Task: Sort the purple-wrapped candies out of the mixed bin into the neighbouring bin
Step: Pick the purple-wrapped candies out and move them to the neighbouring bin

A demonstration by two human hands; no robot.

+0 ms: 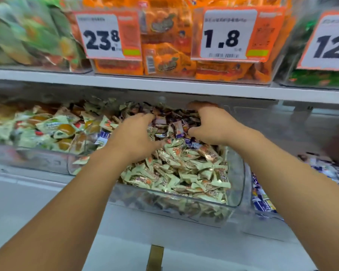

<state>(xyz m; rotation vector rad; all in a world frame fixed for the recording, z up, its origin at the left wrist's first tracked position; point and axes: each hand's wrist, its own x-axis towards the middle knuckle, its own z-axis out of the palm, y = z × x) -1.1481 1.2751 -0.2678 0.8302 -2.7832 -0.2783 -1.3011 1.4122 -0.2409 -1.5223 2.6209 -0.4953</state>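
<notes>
Closest to me, two bare forearms reach up and over the clear front wall of the mixed bin (237, 184), which sits on the white shelf (47, 192). The near half of that bin is heaped with pale green-wrapped candies (184, 173). Further in, the left hand (134, 137) lies on the heap with its fingers loosely curved and spread, raking rather than gripping. The right hand (213, 126) arches over the back of the pile, fingers curled down and thumb tucked under, gathering a clump; exactly what it pinches I cannot tell, since the fingertips are buried.

Between the hands lie the purple-wrapped candies (179, 129), clustered at the rear of the bin. They look light, small and crinkly, the foil likely slick, so a scoop from underneath or a pinch on the twisted wrapper ends should hold better than squeezing the middle.

To the right, the neighbouring bin (262, 202) shows blue-purple wrappers, though the right arm covers most of it. The left-hand bin (27, 157) is blurred. Beyond, on the upper shelf, are orange snack packets (164, 55) and price tags (102, 36); the small print is unreadable.
</notes>
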